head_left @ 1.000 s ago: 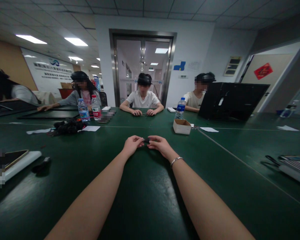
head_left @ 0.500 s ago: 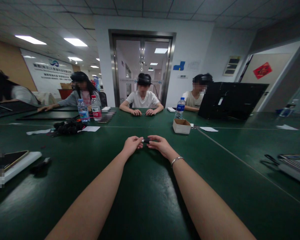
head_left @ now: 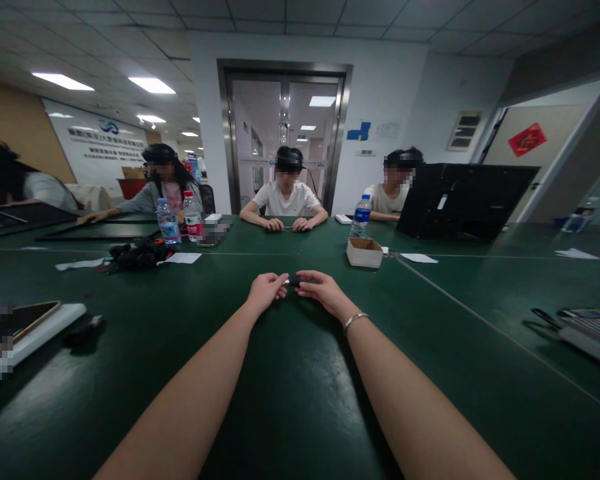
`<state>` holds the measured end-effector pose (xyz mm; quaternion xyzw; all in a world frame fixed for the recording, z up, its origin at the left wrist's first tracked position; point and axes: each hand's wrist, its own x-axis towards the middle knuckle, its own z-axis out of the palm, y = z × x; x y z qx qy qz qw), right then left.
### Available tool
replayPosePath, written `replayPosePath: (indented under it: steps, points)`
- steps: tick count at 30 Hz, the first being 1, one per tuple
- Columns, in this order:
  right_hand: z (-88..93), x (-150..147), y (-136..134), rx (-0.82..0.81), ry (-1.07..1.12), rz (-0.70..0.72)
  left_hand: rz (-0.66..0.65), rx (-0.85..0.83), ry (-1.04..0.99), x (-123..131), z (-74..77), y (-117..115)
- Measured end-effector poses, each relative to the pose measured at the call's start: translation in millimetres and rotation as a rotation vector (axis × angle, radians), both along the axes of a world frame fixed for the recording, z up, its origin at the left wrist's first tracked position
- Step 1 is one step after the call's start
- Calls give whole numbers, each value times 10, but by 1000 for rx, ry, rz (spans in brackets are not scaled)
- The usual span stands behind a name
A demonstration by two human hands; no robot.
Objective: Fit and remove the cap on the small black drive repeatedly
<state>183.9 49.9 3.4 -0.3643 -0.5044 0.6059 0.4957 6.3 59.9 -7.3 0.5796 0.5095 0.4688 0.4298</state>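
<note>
"Above the dark green, glossy surface (head_left: 280, 400), what do the two bare hands hold?" asks the first speaker.

"One small black piece with a silvery metal end (head_left: 293, 283)," answers the second. "It is between the fingertips, in front of the person, well apart from the pale open-topped cardboard box (head_left: 364, 258). What it is exactly, it is too small to tell."

"And how is each hand?"

"The left hand (head_left: 267, 291) is nearly closed, with thumb and finger pinching at the metal end. The right hand (head_left: 323, 290), above whose wrist sits a silvery bracelet (head_left: 355, 323), is curved, with its fingertips drawn together at the black end. How firmly each one presses cannot be told."

"How will such a piece behave?"

"Probably it is light and rather stiff. The metal end may be smooth and slip a little, while the black part seems the better place for a grip. One should take it by the two ends, with the finger pads, and not squeeze too strongly, because a small metal tip could bend."

"Is something similar near?"

"Another small black object (head_left: 83, 333) lies on the left, apart from both hands; its form is blurred."
</note>
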Motion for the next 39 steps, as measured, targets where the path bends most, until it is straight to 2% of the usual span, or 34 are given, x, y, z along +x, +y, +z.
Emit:
replayPosePath:
  steps: [4, 8, 12, 15, 17, 19, 22, 24, 27, 30, 33, 36, 39]
  points:
    - [-6, 3, 6, -7, 11, -9, -33, 23, -65, 6, 34, -45]
    - [-23, 3, 23, -11, 32, -9, -80, 139, -96, 8, 56, -92]
    - [-30, 1, 34, -14, 11, -9, 2, 128, -116, 15, 1, -46]
    - [-21, -2, 31, -19, 6, -12, 77, 31, -50, 10, -74, 28]
    - [-17, -2, 29, -22, 10, -9, 78, 16, 25, 4, -104, 53]
    - [-18, 0, 30, -23, 18, -10, 45, 77, 64, 0, -99, 44]
    - [-21, 1, 33, -30, 27, -12, 26, 198, 12, 3, -39, -9]
    - [-19, -1, 32, -40, 24, -13, 65, 188, -4, 5, 4, -38]
    - [-12, -5, 24, -45, 20, -13, 51, 119, 148, 5, 30, -56]
    - [-5, -6, 17, -38, 24, -19, -10, 202, 271, 8, 12, -61]
    - [-2, -5, 13, -37, 28, -23, 15, 269, 204, 8, -15, -58]
    - [-2, -5, 14, -40, 21, -18, 34, 194, 251, -7, -28, -41]
    - [-7, -5, 19, -41, 16, -12, -3, 156, 363, -21, -27, -21]
